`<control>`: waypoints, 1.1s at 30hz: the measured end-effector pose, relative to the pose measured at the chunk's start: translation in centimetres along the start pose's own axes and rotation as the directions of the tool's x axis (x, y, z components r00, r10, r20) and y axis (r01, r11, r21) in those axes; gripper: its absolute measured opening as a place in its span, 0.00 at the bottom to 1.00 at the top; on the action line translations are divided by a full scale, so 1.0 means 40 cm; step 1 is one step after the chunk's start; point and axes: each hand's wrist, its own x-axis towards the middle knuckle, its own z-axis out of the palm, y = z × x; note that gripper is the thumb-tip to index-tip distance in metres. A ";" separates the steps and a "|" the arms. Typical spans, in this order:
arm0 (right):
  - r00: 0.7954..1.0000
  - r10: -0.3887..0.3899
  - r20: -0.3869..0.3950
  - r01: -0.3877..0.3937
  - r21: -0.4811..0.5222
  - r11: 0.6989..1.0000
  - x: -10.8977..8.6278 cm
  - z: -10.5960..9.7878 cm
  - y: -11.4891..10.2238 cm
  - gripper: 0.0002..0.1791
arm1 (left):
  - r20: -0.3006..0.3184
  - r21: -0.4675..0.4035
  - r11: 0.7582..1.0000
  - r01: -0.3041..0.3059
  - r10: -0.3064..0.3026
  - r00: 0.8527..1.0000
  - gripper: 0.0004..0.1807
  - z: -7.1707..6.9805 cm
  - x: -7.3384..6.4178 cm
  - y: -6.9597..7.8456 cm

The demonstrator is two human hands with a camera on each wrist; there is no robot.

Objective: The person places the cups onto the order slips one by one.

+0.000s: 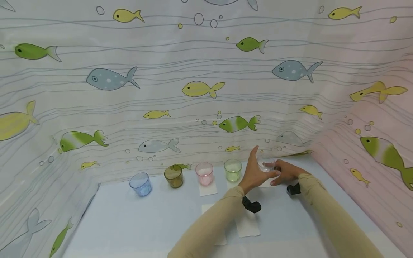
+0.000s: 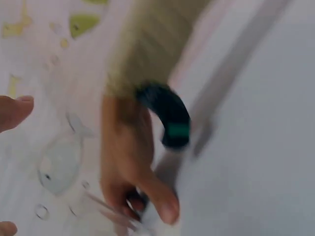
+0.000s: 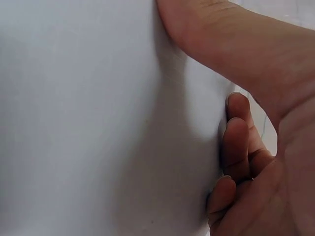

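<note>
A clear glass (image 1: pixel 262 161) stands at the right end of a row of glasses. My left hand (image 1: pixel 256 174) is spread at its near left side, thumb and fingers wide apart. From the right, my right hand (image 1: pixel 286 171) reaches to the same glass; one fingertip shows through or beside it. A small dark patch shows between the right thumb and fingers, its kind unclear. In the right wrist view several fingers (image 3: pixel 236 142) curl inward while the thumb stretches away. Whether the right hand grips the glass is hidden. A green glass (image 1: pixel 233 171) stands just left of my left hand.
Pink (image 1: pixel 204 173), brown (image 1: pixel 174 177) and blue (image 1: pixel 141 185) glasses continue the row leftward. White paper napkins (image 1: pixel 248 226) lie on the pale table (image 1: pixel 135 225), some under or before glasses. A fish-patterned cloth (image 1: pixel 180 129) hangs behind and at both sides.
</note>
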 end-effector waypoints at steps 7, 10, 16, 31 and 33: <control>0.998 -0.066 0.002 0.067 -0.037 0.997 -0.001 -0.017 0.008 0.54 | 0.046 -0.134 0.987 -0.089 0.096 0.994 0.54 -0.060 -0.067 0.116; 1.000 -0.004 -0.009 0.004 -0.040 0.999 -0.003 -0.016 0.003 0.56 | 0.070 -0.174 0.972 -0.155 0.170 0.983 0.50 -0.102 -0.096 0.143; 0.992 0.117 -0.043 -0.119 -0.064 0.991 -0.009 -0.008 0.000 0.58 | 0.006 -0.282 0.936 -0.209 0.219 0.976 0.38 -0.214 -0.153 0.171; 0.991 0.127 -0.038 -0.130 -0.078 0.988 -0.024 0.010 -0.025 0.58 | -0.567 0.091 0.979 -0.184 0.203 0.798 0.20 -0.585 -0.258 0.023; 0.992 0.125 -0.033 -0.128 -0.078 0.989 -0.022 0.012 -0.034 0.58 | -0.634 0.147 0.979 -0.141 0.203 0.746 0.20 -0.630 -0.281 -0.011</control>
